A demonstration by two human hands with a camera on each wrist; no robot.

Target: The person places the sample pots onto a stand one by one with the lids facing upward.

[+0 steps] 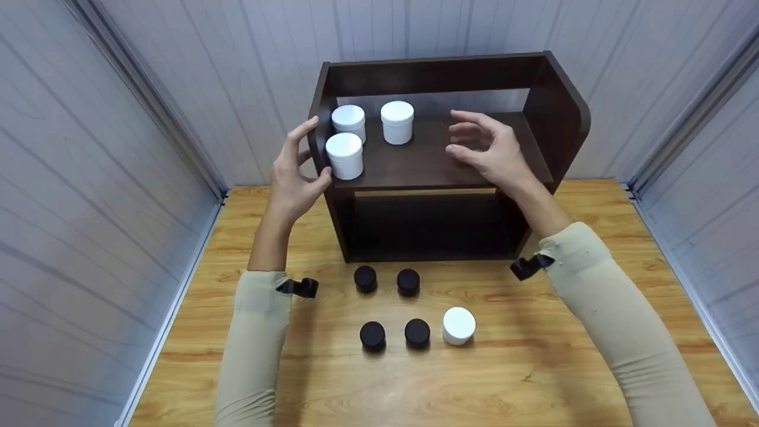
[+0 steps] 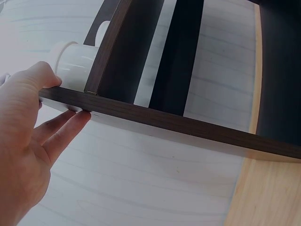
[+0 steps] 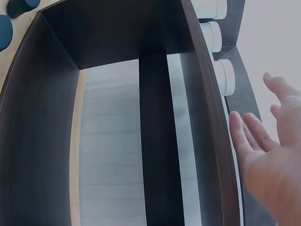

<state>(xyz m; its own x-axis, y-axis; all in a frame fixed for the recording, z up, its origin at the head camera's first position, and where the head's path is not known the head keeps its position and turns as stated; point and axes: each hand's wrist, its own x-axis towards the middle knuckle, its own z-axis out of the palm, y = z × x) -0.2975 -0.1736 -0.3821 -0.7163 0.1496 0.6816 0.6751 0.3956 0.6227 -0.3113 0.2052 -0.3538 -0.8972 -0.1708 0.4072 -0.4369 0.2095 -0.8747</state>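
Note:
A dark brown two-tier shelf [image 1: 439,169] stands on the wooden surface. On its upper board are three white lidded jars: a front-left jar [image 1: 345,157], one behind it [image 1: 350,120] and a third [image 1: 397,123] a little to the right. My left hand [image 1: 293,178] grips the shelf's left side panel [image 2: 164,118], thumb at its front edge close to the front-left jar, other fingers on the outer face. Whether the thumb touches that jar I cannot tell. Over the right part of the upper board hovers my right hand [image 1: 492,148], fingers spread apart and holding nothing.
In front of the shelf, several small black-topped jars [image 1: 372,335] stand on the wooden surface [image 1: 403,391], with a white jar [image 1: 458,325] to their right. Pale panelled walls [image 1: 118,178] enclose the left, right and back.

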